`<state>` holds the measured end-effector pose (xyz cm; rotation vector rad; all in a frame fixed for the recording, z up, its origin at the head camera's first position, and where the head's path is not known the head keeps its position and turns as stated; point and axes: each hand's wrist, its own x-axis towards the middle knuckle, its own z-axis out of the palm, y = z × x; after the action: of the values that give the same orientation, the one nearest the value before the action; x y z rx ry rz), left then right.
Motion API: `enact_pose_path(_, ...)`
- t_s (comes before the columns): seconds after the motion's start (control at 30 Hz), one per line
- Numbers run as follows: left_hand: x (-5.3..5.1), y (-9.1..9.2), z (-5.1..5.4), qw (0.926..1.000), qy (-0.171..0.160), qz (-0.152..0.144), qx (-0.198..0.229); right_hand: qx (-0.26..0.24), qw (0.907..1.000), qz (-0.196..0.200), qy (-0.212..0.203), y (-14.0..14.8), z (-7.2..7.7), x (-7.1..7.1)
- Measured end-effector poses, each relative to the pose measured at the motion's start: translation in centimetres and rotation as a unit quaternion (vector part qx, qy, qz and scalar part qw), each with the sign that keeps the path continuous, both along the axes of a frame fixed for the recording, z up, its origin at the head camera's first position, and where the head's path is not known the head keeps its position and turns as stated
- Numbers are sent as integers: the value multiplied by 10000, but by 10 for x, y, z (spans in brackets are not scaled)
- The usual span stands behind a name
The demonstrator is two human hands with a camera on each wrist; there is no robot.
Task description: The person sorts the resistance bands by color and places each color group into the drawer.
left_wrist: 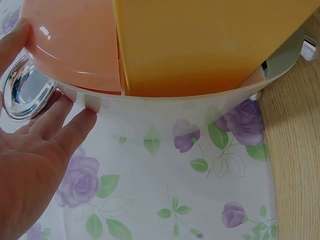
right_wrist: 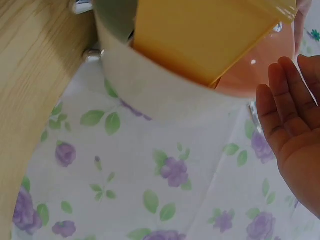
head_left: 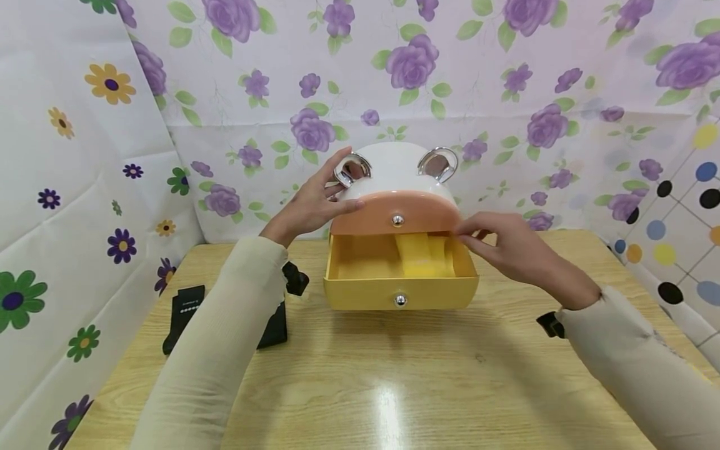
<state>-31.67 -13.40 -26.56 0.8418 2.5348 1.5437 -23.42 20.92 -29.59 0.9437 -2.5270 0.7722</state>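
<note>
Head view, counted from my remote station: one white cabinet (head_left: pixel 394 164) at the centre, with two chrome ears (head_left: pixel 439 164), two drawer fronts (one orange (head_left: pixel 365 214), one yellow (head_left: pixel 360 294)) and two silver knobs (head_left: pixel 400 300). Mid-frame, one left hand (head_left: pixel 309 203) and one right hand (head_left: pixel 506 240); lower left and lower right, two pale sleeves (head_left: pixel 208 356). One worktop (head_left: pixel 349 387), lower half. I cannot settle the number of yellow items (head_left: pixel 419 253), centre, or black items (head_left: pixel 185 312), left.
</note>
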Motion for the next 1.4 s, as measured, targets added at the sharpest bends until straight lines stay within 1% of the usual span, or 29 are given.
enact_pose_path(0.13, -1, 0, 1, 10000, 10, -53, 66, 81, 9991, -375, 177, 22, -5, 6)
enact_pose_path(0.3, -1, 0, 1, 10000, -22, -19, 41, 200, 9958, -890, 25, 48, -10, 16)
enact_pose_path(0.4, 0, -1, 2, 10000, -23, 32, -17, 200, 9938, -1090, -84, 63, -15, 21)
enact_pose_path(0.53, 0, -1, 2, 10000, 13, 57, -60, 265, 9914, -1262, -201, 85, -25, 26)
enact_pose_path(0.63, -1, -1, 2, 10000, 26, 42, -81, 321, 9884, -1411, -470, 104, -33, 31)
enact_pose_path(0.7, -1, -1, 1, 10000, 33, 12, -89, 269, 9855, -1532, -681, 117, -38, 35)
enact_pose_path(0.77, -1, 0, 1, 9999, 40, -13, -96, 257, 9827, -1655, -785, 129, -43, 38)
enact_pose_path(0.93, 0, 1, 2, 9999, 84, -45, -92, 418, 9749, -2058, -735, 155, -55, 45)
enact_pose_path(1.03, 0, 1, 3, 9999, 110, -18, -105, 437, 9711, -2224, -745, 170, -62, 48)
enact_pose_path(1.17, 0, 1, 4, 9998, 140, 27, -102, 324, 9682, -2337, -829, 190, -73, 54)
enact_pose_path(1.27, -1, 1, 5, 9999, 143, -3, -52, 176, 9654, -2445, -883, 204, -83, 60)
enact_pose_path(1.33, -1, 2, 6, 9999, 148, -46, -13, 16, 9637, -2538, -828, 216, -94, 65)
enact_pose_path(1.4, 0, 3, 7, 9999, 137, -77, 16, -123, 9616, -2644, -728, 230, -108, 70)
